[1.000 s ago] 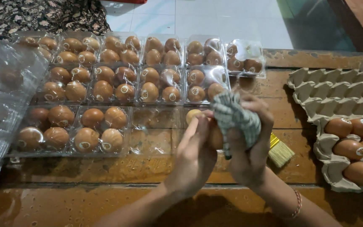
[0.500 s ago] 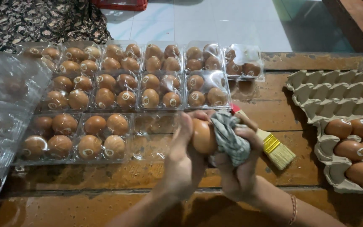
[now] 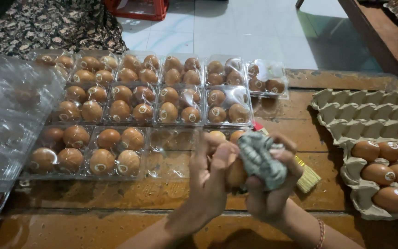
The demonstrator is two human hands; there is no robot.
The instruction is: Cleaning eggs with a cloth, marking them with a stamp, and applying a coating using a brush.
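My left hand [image 3: 210, 177] grips a brown egg [image 3: 236, 174] just above the wooden table's front edge. Pressed against that egg is a crumpled grey checked cloth [image 3: 261, 159], bunched in my right hand [image 3: 272, 191]. Both hands meet at the middle of the view. Directly behind them lie clear plastic egg packs [image 3: 162, 154]; the nearest cells hold two eggs [image 3: 216, 136], others stand empty. A brush with yellow bristles [image 3: 307, 177] lies partly hidden under my right hand.
Rows of clear packs filled with brown eggs [image 3: 171, 92] cover the table's far side. A grey pulp tray [image 3: 369, 133] with several eggs sits at the right. Loose clear lids [image 3: 5, 124] pile up at the left. A red crate [image 3: 139, 8] stands on the tiled floor.
My hands have dropped lower toward the front edge while the cloth shifted over the egg's right side. The egg stays in my left hand.
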